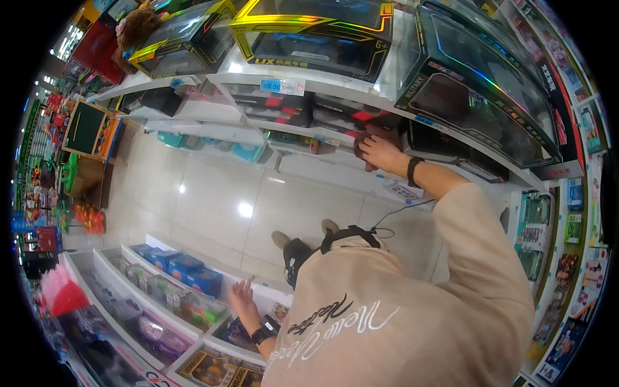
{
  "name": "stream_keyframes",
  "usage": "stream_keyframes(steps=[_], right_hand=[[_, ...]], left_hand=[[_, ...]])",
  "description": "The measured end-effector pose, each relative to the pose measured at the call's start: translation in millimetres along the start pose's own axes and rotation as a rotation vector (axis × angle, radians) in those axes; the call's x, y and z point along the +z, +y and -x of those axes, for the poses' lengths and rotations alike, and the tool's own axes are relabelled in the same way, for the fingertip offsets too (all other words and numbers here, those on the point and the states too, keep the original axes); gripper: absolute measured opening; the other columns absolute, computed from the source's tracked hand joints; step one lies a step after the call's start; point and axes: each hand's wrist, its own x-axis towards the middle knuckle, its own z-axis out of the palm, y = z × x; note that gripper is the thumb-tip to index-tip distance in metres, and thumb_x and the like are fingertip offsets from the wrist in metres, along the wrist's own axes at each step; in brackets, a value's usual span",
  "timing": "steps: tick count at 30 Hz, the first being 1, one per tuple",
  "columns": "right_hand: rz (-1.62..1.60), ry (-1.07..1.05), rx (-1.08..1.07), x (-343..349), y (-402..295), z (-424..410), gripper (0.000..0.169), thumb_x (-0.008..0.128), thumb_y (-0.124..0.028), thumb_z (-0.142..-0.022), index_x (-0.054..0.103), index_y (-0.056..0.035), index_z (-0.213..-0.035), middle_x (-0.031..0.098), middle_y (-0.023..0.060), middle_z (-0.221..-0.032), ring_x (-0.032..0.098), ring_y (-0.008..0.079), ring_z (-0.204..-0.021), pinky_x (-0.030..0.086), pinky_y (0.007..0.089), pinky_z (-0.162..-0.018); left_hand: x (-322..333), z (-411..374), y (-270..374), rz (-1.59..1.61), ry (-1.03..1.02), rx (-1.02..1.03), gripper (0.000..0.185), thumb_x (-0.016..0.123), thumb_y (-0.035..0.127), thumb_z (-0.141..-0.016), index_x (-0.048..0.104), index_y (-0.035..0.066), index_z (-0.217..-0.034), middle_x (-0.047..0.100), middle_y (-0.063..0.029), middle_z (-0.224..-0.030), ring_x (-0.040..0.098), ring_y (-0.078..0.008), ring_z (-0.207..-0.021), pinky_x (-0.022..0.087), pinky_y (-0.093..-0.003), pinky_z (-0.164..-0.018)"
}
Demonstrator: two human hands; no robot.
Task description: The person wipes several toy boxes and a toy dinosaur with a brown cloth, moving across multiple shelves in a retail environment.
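My right hand (384, 154) is on a brown cloth (387, 133), bunched under the fingers at the front of a white shelf. Black boxes with red patches (338, 113) lie just left of the cloth on that shelf. To its right sits another dark box (430, 142). Down at the lower left, my left hand (244, 301) is slightly blurred and holds nothing, its fingers a little apart. It hangs beside a low white display rack, near several blue boxes (186, 266).
Large windowed toy boxes (314, 48) stand on the upper shelf (222, 80), above my right hand. A cable (404, 209) trails over the tiled floor (208, 203) by my feet. Boxed toys fill the right-hand shelves (534, 242). A chalkboard easel (84, 128) stands at left.
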Motion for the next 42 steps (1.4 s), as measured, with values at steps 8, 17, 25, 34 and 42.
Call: stream_keyframes(steps=[8, 17, 25, 34, 42], right_hand=[[-0.196, -0.027, 0.168, -97, -15, -15, 0.019, 0.068, -0.026, -0.078, 0.071, -0.0129, -0.091, 0.061, 0.0055, -0.107, 0.055, 0.0257, -0.109, 0.042, 0.0391, -0.095], [0.026, 0.515, -0.110, -115, 44, -113, 0.022, 0.063, -0.019, -0.084, 0.069, -0.0101, -0.103, 0.056, 0.0048, -0.136, 0.052, 0.0253, -0.127, 0.042, 0.0411, -0.110], [-0.168, 0.373, 0.456, -90, 21, -5, 0.030, 0.059, -0.014, -0.087, 0.067, -0.0122, -0.116, 0.053, 0.0103, -0.144, 0.048, 0.0350, -0.133, 0.041, 0.0526, -0.109], [-0.615, 0.498, 0.790, -97, -82, 102, 0.054, 0.066, 0.005, -0.069, 0.067, -0.0062, -0.121, 0.053, 0.0172, -0.137, 0.048, 0.0405, -0.126, 0.039, 0.0518, -0.107], [-0.600, 0.788, 1.436, -68, -105, 153, 0.043, 0.070, -0.004, -0.077, 0.065, -0.0054, -0.120, 0.061, 0.0162, -0.127, 0.058, 0.0416, -0.116, 0.049, 0.0465, -0.097]], left_hand=[[0, -24, -1, 0.092, 0.040, -0.026, 0.048, 0.048, 0.035, -0.104, 0.045, 0.000, -0.137, 0.059, -0.0168, -0.133, 0.058, -0.0284, -0.119, 0.042, -0.0395, -0.100], [63, -59, 31, 0.002, -0.216, 0.108, 0.037, 0.049, 0.035, -0.104, 0.052, 0.004, -0.125, 0.067, -0.0115, -0.113, 0.067, -0.0263, -0.098, 0.049, -0.0390, -0.080], [45, -55, 23, -0.075, -0.038, 0.054, 0.053, 0.048, 0.034, -0.101, 0.048, -0.005, -0.137, 0.064, -0.0218, -0.126, 0.066, -0.0334, -0.106, 0.049, -0.0409, -0.084], [105, -99, 27, -0.184, -0.223, -0.019, 0.056, 0.044, 0.035, -0.104, 0.041, -0.003, -0.145, 0.059, -0.0200, -0.134, 0.062, -0.0327, -0.116, 0.047, -0.0424, -0.094], [246, -65, 65, -0.615, -0.601, 0.202, 0.044, 0.054, 0.033, -0.102, 0.054, 0.001, -0.133, 0.067, -0.0158, -0.121, 0.066, -0.0246, -0.107, 0.051, -0.0368, -0.083]])
